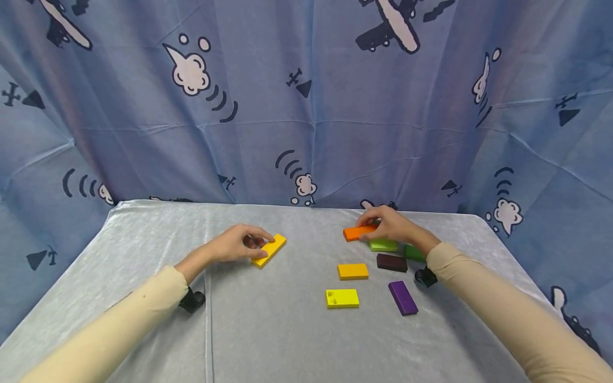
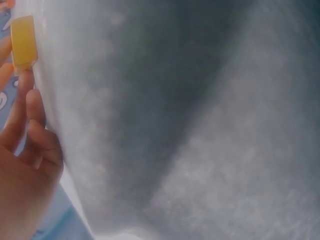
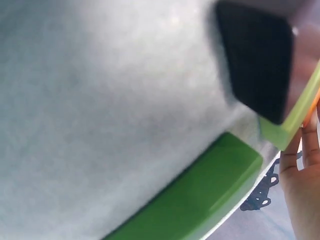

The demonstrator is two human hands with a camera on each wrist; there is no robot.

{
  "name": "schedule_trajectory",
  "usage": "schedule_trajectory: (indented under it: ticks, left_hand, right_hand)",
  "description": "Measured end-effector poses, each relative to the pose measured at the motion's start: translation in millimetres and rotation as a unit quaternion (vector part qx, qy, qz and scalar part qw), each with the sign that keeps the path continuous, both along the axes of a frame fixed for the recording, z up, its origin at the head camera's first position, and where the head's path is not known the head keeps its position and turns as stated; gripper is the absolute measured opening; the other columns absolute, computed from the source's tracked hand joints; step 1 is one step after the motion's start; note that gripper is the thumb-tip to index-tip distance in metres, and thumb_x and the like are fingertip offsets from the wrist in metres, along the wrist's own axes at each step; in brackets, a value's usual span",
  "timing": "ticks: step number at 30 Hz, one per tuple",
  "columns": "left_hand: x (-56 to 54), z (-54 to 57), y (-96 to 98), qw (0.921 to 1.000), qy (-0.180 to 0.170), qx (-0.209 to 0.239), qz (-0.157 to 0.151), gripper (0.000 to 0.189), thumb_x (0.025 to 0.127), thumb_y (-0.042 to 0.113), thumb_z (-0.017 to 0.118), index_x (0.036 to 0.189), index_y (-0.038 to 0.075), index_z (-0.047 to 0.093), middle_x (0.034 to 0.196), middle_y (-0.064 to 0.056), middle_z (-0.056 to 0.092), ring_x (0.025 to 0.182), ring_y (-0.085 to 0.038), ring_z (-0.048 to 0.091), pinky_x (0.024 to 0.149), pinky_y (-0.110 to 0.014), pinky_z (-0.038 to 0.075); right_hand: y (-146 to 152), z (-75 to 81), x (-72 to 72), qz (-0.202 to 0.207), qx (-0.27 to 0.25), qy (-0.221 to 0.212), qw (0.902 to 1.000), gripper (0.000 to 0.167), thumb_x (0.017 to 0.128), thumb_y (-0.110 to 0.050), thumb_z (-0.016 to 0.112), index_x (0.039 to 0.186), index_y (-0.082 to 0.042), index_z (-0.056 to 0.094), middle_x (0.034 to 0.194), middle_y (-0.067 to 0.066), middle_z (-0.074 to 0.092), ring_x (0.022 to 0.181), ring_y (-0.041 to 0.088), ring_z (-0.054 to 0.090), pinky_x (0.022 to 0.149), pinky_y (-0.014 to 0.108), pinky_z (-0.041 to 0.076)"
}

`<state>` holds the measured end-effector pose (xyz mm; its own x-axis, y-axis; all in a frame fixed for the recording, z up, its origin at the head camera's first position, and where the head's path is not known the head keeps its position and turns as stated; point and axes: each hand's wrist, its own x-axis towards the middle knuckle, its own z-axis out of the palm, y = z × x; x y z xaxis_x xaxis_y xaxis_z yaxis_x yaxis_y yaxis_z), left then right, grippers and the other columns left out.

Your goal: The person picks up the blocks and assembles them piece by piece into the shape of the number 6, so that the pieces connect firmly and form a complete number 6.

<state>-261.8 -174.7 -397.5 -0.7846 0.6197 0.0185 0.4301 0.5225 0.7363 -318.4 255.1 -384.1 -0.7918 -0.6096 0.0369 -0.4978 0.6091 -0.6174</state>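
My left hand (image 1: pixel 239 243) pinches a yellow-orange block (image 1: pixel 273 249), a flat domino-like piece, by its ends between thumb and fingers. In the left wrist view this yellow-orange block (image 2: pixel 24 42) shows between the fingertips. On the right, my right hand (image 1: pixel 390 223) grips an orange block (image 1: pixel 355 233) between thumb and fingers. Just below that hand lies a light green block (image 1: pixel 383 245). A darker green block (image 1: pixel 414 252) is partly covered by the right wrist. Only a sliver of the orange block shows in the right wrist view, behind the light green block (image 3: pixel 274 134).
Near the right hand lie a dark brown block (image 1: pixel 391 263), an amber block (image 1: pixel 353 271), a bright yellow block (image 1: pixel 342 298) with marks on top, and a slanted purple block (image 1: pixel 403 298). A pale cloth (image 1: pixel 268 330) covers the table; a patterned blue curtain (image 1: pixel 268 106) hangs behind.
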Motion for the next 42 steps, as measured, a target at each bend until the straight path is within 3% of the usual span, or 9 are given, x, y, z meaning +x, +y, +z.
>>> schedule_trajectory:
  ticks: [10, 20, 32, 42]
  left_hand:
    - [0.7, 1.1, 0.9, 1.0, -0.007, -0.003, 0.003, 0.035, 0.093, 0.014, 0.076, 0.127, 0.006, 0.071, 0.107, -0.004, 0.069, 0.089, -0.019, 0.061, 0.081, -0.036, 0.051]
    - [0.7, 2.3, 0.4, 0.9999, -0.01, -0.007, 0.004, 0.036, 0.093, 0.014, 0.077, 0.128, 0.006, 0.071, 0.107, -0.004, 0.069, 0.09, -0.019, 0.061, 0.082, -0.036, 0.05]
    - [-0.7, 2.3, 0.3, 1.0, -0.006, -0.008, 0.001, 0.035, 0.093, 0.015, 0.077, 0.127, 0.007, 0.071, 0.108, -0.003, 0.069, 0.091, -0.018, 0.061, 0.082, -0.035, 0.05]
    - [-1.3, 1.5, 1.1, 0.9999, -0.004, -0.011, 0.003, 0.035, 0.093, 0.015, 0.077, 0.127, 0.007, 0.071, 0.107, -0.003, 0.069, 0.09, -0.018, 0.061, 0.082, -0.035, 0.051]
  right_hand:
    - [-3, -1.4, -1.9, 0.014, -0.006, 0.01, 0.9998, 0.023, 0.083, -0.009, 0.086, 0.104, -0.004, 0.077, 0.101, 0.004, 0.072, 0.092, 0.027, 0.06, 0.092, 0.05, 0.049]
    - [-10, 4.3, -7.4, 0.018, -0.035, 0.013, 0.9992, 0.026, 0.085, -0.01, 0.084, 0.109, -0.004, 0.077, 0.105, 0.006, 0.07, 0.099, 0.029, 0.063, 0.089, 0.05, 0.053]
    - [-38, 12.3, -13.1, 0.047, -0.014, 0.021, 0.9986, 0.025, 0.085, -0.007, 0.083, 0.109, -0.005, 0.076, 0.106, 0.005, 0.07, 0.099, 0.028, 0.061, 0.089, 0.048, 0.052]
    - [-56, 13.6, -16.2, 0.065, -0.027, 0.008, 0.9975, 0.023, 0.085, -0.006, 0.082, 0.107, -0.003, 0.076, 0.105, 0.007, 0.07, 0.098, 0.031, 0.06, 0.089, 0.049, 0.052]
